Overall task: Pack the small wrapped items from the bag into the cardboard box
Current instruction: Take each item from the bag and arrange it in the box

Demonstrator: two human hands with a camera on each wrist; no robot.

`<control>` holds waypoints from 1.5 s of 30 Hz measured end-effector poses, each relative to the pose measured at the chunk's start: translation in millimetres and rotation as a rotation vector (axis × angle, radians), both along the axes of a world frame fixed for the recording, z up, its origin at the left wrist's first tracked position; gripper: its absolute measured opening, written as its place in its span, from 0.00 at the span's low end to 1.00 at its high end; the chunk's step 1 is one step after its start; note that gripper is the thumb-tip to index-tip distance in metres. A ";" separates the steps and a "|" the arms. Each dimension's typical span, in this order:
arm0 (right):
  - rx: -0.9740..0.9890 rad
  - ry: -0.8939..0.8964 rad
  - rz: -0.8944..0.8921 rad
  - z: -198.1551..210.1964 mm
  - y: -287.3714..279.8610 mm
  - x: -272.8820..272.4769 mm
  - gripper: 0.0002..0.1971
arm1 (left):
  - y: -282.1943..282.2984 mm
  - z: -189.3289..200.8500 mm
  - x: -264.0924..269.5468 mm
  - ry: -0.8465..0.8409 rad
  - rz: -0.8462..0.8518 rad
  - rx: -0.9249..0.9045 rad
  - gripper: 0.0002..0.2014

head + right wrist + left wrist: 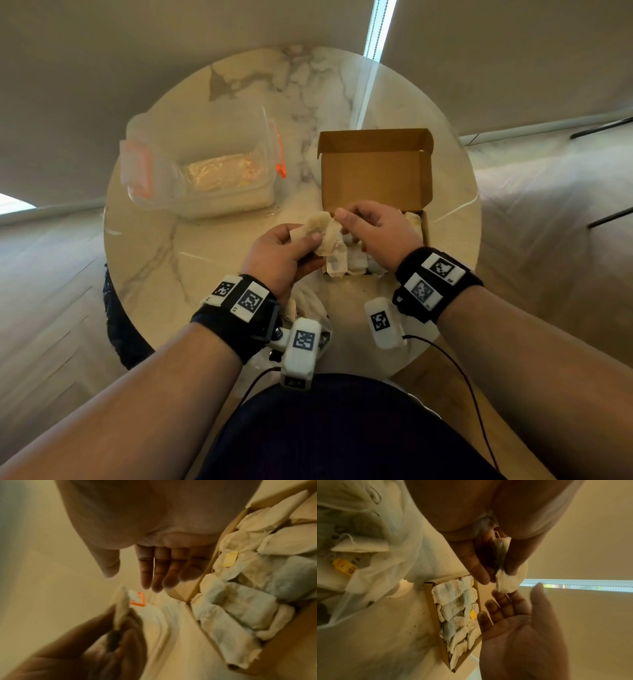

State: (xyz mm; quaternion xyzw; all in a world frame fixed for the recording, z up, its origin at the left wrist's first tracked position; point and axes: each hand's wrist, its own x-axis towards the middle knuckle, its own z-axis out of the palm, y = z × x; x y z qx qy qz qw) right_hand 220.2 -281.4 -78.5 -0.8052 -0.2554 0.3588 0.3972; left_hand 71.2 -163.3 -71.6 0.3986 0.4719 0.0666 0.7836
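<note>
My left hand (313,238) pinches a small pale wrapped item (320,222) between thumb and fingers, just over the near left corner of the open cardboard box (373,171). The left wrist view shows the same wrapped item (505,584) hanging from my fingertips (511,569). My right hand (356,219) is open right beside it, fingers straight in the right wrist view (154,568) and holding nothing. Several wrapped items (453,601) lie packed in rows in the box's near part (240,601). The thin white bag (308,305) lies under my left wrist, with more items inside (359,546).
A clear plastic container (205,164) with orange clips and a zip bag with an orange slider (279,150) sit at the left of the round marble table (171,257). The box lid stands open at the far side. Dark cables hang near my lap.
</note>
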 end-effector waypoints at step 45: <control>-0.042 0.050 -0.090 -7.3 -29.8 -19.7 0.07 | -17.9 1.6 -4.8 0.011 -0.067 0.143 0.15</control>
